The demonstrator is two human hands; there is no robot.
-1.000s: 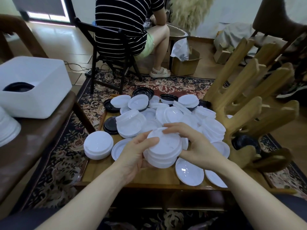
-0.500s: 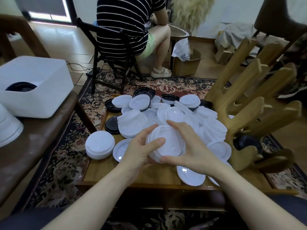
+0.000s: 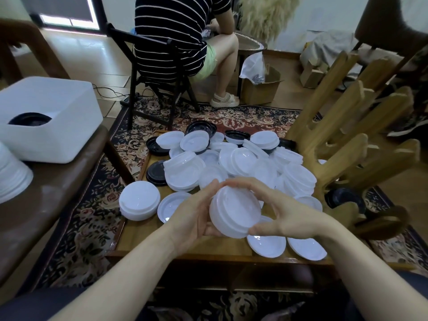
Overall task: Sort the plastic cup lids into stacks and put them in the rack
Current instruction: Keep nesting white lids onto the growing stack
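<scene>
From the head view, your two hands hold one stack of white lids (image 3: 235, 210) above the near part of the counter (image 3: 185, 245). How many lids it holds you cannot count, because the rims blur together. Your left hand (image 3: 196, 213) cups it from the left and below, fingers curled beneath and thumb up along its edge; your right hand (image 3: 286, 210) grips it from the right, fingers arched over the top and thumb at its lower rim. The stack is tilted, its broad face turned up and toward you, its stacking axis leaning away to the left. Behind it lies a heap of white lids (image 3: 243, 163) — overlapping too much to count — with a few black lids (image 3: 155, 173) partly buried at its left and far edges. One separate white stack (image 3: 139, 203) stands at the counter's left edge. Three single white lids lie flat close to you. The wooden rack (image 3: 347, 144) stands at the right, its upper posts cut off by the frame — a dark stack (image 3: 345, 198) sits low in it, half hidden.
</scene>
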